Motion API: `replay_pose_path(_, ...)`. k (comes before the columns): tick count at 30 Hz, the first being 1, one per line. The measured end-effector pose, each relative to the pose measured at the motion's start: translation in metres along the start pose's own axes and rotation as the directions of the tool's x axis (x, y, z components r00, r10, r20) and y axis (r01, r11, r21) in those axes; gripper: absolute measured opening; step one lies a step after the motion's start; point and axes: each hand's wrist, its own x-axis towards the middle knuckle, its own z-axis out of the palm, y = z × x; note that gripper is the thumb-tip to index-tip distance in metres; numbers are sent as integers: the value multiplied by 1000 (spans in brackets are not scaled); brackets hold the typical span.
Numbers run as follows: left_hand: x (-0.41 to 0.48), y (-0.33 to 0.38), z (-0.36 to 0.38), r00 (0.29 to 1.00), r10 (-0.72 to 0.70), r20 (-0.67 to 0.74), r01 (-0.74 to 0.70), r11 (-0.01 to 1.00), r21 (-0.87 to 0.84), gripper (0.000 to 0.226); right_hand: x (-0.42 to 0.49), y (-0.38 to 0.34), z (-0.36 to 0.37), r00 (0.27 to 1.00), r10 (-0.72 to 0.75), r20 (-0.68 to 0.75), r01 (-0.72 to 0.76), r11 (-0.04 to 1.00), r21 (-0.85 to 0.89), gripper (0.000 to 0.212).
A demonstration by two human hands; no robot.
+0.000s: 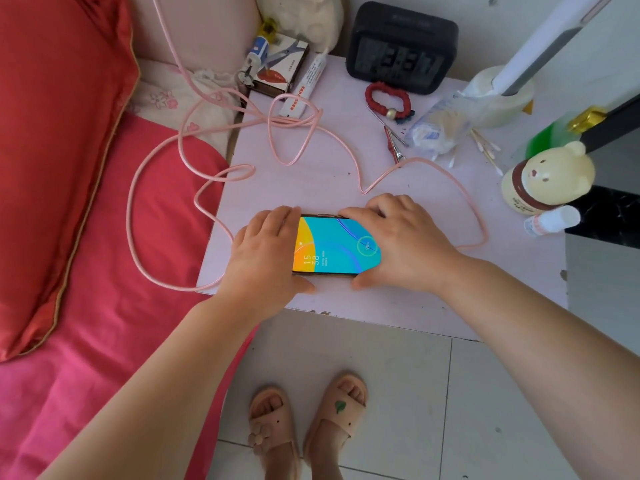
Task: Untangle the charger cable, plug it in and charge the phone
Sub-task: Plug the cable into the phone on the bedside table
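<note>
Both hands are on the phone [332, 249]. L hand [266, 251] grips one short end, R hand [401, 240] grips the other, fingers curled round it. It lies flat on the table [329, 174], screen lit, close to the front edge. The pink cable [289, 163] lies in big loose loops on the table & hangs off the left side over the bed [138, 306]. Can't tell if its plug is in the phone; the hands hide both ends.

What could go wrong: phone is so near the front edge that a tug on the cable, or a slip, may drop it on the floor [381, 375]. Loops off the left side could snag & pull too.

Room to move: bare table just behind the phone. Right side is crowded w/ a bear bottle [547, 178], back w/ a clock [401, 46], so go easy there.
</note>
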Motion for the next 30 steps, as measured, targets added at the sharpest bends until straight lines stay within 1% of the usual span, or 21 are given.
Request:
replay_pose_path(15,0,1,-1,1000,-8,13,8,1000,-5,100,-1,3,2,1000,-10,-7,10,1000,-2,98)
replay_pose_path(20,-1,0,0,1000,5,-2,-5,1000,-2,100,-1,1,2,1000,-11,-7,11,1000,-22,96)
replay_pose_path(25,0,-1,-1,999,13,-40,-13,1000,-13,95,-1,1,1,1000,-9,-6,8,999,-43,96)
replay_pose_path(30,-1,0,1,998,16,-59,-18,999,-26,94,0,-1,-2,1000,-2,13,3,996,-91,97)
